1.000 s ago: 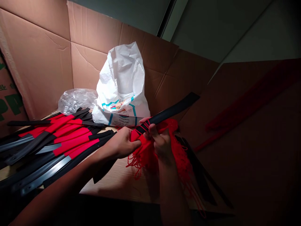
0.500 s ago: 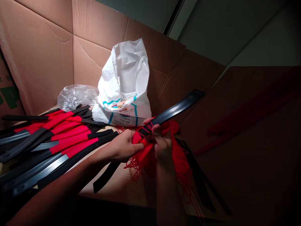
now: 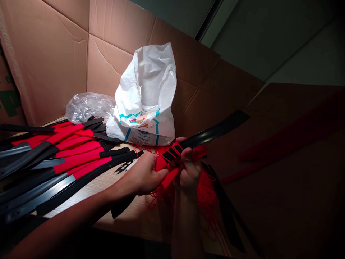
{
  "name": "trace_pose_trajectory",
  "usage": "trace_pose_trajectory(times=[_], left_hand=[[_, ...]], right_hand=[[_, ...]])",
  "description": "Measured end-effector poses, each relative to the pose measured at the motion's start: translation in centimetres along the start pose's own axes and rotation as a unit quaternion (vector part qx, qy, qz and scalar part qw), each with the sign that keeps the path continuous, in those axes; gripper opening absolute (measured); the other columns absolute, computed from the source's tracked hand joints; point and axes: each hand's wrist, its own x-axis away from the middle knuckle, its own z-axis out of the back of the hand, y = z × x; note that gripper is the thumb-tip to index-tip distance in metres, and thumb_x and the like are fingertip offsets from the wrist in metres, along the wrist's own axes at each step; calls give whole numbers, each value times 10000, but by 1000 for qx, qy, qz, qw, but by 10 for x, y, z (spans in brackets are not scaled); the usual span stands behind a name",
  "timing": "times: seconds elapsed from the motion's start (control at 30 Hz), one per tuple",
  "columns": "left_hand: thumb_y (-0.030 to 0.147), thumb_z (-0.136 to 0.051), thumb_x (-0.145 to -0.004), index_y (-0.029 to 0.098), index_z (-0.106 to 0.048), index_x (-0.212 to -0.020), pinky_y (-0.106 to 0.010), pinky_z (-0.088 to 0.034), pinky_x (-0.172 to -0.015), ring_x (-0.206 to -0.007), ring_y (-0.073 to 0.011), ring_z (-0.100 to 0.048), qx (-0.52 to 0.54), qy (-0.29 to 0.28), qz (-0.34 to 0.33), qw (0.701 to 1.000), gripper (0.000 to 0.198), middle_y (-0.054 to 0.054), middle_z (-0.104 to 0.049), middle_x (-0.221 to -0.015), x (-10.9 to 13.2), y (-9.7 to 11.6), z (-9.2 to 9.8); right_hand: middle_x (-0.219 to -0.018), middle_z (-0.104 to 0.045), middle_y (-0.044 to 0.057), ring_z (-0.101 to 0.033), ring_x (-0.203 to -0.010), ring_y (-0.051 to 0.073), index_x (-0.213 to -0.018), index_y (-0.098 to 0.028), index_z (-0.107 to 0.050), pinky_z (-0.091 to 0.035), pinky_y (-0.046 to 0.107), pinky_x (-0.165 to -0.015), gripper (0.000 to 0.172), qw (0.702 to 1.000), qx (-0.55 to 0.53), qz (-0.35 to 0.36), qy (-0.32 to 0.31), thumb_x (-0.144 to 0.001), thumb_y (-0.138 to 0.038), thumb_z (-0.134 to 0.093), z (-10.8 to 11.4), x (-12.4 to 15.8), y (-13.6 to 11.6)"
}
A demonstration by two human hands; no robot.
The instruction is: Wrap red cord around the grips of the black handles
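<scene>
My left hand [image 3: 147, 173] is closed around a long, curved black strip [image 3: 215, 131], at a part wrapped in red cord [image 3: 161, 163]. Just past that hand, spaced red turns cross the bare black surface. My right hand [image 3: 188, 169] is closed on the same strip farther along, thumb on top, with a red band of cord or fabric bunched at its fingers. The strip slants up to the right, its far end free. Its near end shows below my left wrist. Loose red cord [image 3: 207, 196] hangs in a tangle beneath and beside my right hand.
Several black strips with red-wrapped middles [image 3: 78, 158] are piled at the left. Small black thread snips [image 3: 124, 167] lie beside my left hand. Behind stand a white plastic bag [image 3: 145, 97] and a crumpled clear bag [image 3: 90, 106], against cardboard walls [image 3: 59, 61]. Dark strips [image 3: 229, 212] lie at the right.
The held strip has turned, so its face looks darker and the red turns show more widely spaced. Both hands keep their grip. The snips have come into view as the camera shifted slightly.
</scene>
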Motion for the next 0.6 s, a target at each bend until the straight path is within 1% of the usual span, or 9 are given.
trace_pose_trajectory(times=[0.07, 0.17, 0.23, 0.27, 0.33, 0.4, 0.43, 0.5, 0.6], left_hand=[[243, -595, -896, 211, -444, -665, -229, -239, -503, -574, -84, -346, 10, -13, 9, 1000, 278, 66, -414, -626, 0, 1, 1], [219, -588, -894, 211, -475, -676, -227, -249, -484, -546, -87, -368, 26, -30, 17, 999, 245, 67, -437, -605, 1, 3, 3], [206, -572, -896, 213, -484, -691, -221, -267, -479, -531, -86, -382, 42, -34, 18, 998, 224, 69, -446, -599, 0, 5, 4], [197, -565, -894, 213, -496, -715, -215, -287, -485, -533, -86, -402, 52, -34, 16, 998, 192, 70, -463, -613, 0, 6, 4], [189, -564, -888, 213, -533, -802, -205, -330, -507, -554, -86, -444, 74, -31, 7, 997, 95, 70, -510, -666, -2, 7, 5], [196, -568, -892, 215, -557, -899, -198, -366, -534, -587, -87, -476, 94, -26, -6, 995, 23, 69, -546, -726, -4, 6, 5], [200, -568, -894, 214, -562, -921, -196, -381, -546, -599, -87, -485, 100, -24, -11, 995, 31, 68, -558, -743, -5, 5, 5], [196, -568, -888, 209, -556, -887, -192, -394, -561, -608, -84, -485, 102, -22, -21, 994, 18, 66, -560, -745, -7, 4, 5], [170, -581, -862, 207, -523, -765, -190, -426, -595, -643, -90, -523, 89, -28, -29, 995, 119, 62, -543, -719, -7, 6, 9]], right_hand=[[-664, -447, -37, -322, -489, 93, -997, -247, -742, -282, 246, -424, 404, 1000, 11, -13, -18, -872, -623, -814, 1, 0, 0], [-617, -388, -51, -292, -488, 98, -962, -246, -734, -257, 249, -432, 392, 999, 22, -28, -36, -885, -624, -804, 1, 1, -1], [-616, -408, -50, -319, -490, 108, -971, -251, -734, -298, 258, -436, 397, 998, 36, -30, -39, -871, -626, -816, 0, 2, -3], [-635, -456, -39, -369, -503, 118, -982, -252, -741, -355, 268, -456, 383, 998, 44, -30, -41, -871, -610, -822, 0, 3, -4], [-711, -576, -6, -509, -580, 147, -990, -249, -767, -489, 303, -563, 334, 996, 62, -27, -64, -894, -565, -819, -1, 4, -4], [-783, -661, 20, -615, -683, 180, -1002, -246, -793, -546, 331, -670, 302, 991, 80, -31, -104, -921, -536, -803, 0, 4, -3], [-790, -680, 25, -636, -705, 189, -1015, -245, -801, -547, 334, -681, 308, 988, 85, -35, -120, -925, -539, -799, 1, 4, -2], [-751, -678, 25, -634, -678, 197, -1055, -240, -807, -522, 329, -631, 367, 986, 84, -46, -139, -928, -582, -776, 4, 2, 0], [-675, -617, 16, -563, -607, 186, -1030, -225, -809, -463, 313, -564, 447, 986, 84, -47, -138, -962, -652, -694, 10, 0, 2]])
